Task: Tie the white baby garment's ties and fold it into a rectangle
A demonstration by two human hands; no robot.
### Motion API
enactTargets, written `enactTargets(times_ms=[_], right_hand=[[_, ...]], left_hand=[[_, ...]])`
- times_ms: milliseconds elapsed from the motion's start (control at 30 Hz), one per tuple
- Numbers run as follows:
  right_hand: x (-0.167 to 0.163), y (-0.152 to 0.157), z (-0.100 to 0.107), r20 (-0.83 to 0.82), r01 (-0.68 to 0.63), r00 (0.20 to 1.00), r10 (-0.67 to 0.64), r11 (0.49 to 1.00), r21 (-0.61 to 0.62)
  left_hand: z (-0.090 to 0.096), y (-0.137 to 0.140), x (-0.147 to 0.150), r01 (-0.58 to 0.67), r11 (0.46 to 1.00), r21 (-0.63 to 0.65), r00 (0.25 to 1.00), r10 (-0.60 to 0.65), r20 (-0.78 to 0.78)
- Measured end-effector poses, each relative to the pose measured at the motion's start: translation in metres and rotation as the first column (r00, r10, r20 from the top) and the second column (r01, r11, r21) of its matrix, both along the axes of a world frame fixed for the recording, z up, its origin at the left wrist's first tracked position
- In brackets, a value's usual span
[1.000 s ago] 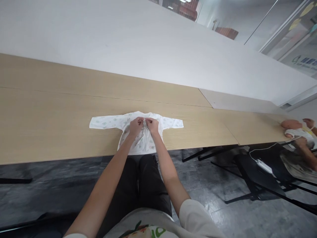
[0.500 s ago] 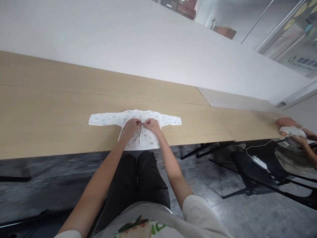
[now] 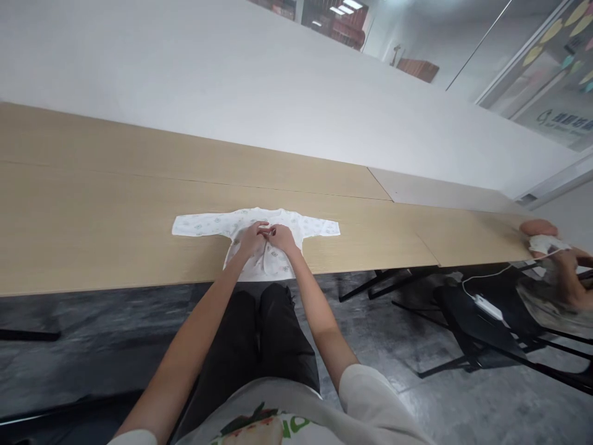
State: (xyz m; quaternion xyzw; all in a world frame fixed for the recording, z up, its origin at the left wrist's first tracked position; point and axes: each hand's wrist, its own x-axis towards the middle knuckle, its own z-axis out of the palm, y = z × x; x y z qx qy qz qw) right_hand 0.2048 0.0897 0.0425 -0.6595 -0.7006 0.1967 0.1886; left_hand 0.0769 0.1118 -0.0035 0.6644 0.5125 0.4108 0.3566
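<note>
A small white baby shirt (image 3: 210, 224) with a faint print lies spread on the wooden table, its long sleeves stretched out to both sides. My left hand (image 3: 252, 238) is over the middle of its chest, fingers closed on the edge of the front opening. Close against it, my right hand (image 3: 281, 237) pinches the other side of the same opening. The fingertips of both hands meet at the placket, and whatever fastener is between them is too small to make out. Below the hands the front overlap hangs slightly parted, with the hem near the table's front edge.
The long wooden table (image 3: 115, 241) runs along a white partition (image 3: 185, 74). Far right, another person's arm (image 3: 569, 278) is beside a doll (image 3: 540, 228) in white cloth. A black chair (image 3: 477, 315) carries a white power strip (image 3: 488, 307) with a cable.
My two hands have come closer together at the shirt's front, fingertips now touching or overlapping. The left sleeve has shifted slightly to the right. At far right, the other person's arm has moved.
</note>
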Motion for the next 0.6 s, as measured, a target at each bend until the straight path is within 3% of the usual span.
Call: enactTargets(times_ms=[100,267,400,600], right_hand=[[-0.003,-0.002,-0.001,0.001,0.063,0.998,-0.063,0.998,0.023],[0.0,0.002,-0.008,-0.078,0.197,0.978,-0.193,0.98,0.042],[0.007,0.007,-0.015,-0.15,0.2,0.969,-0.194,0.979,0.028],[0.012,0.008,-0.018,-0.239,0.21,0.95,-0.202,0.978,0.011]], left_hand=[[0.001,0.0,-0.001,0.037,0.999,-0.011,0.999,-0.037,0.001],[0.007,-0.006,0.004,-0.038,0.996,0.083,0.95,0.062,-0.306],[0.007,-0.011,0.012,-0.038,0.983,0.178,0.875,0.119,-0.469],[0.007,-0.014,0.013,-0.037,0.983,0.182,0.899,0.112,-0.423]])
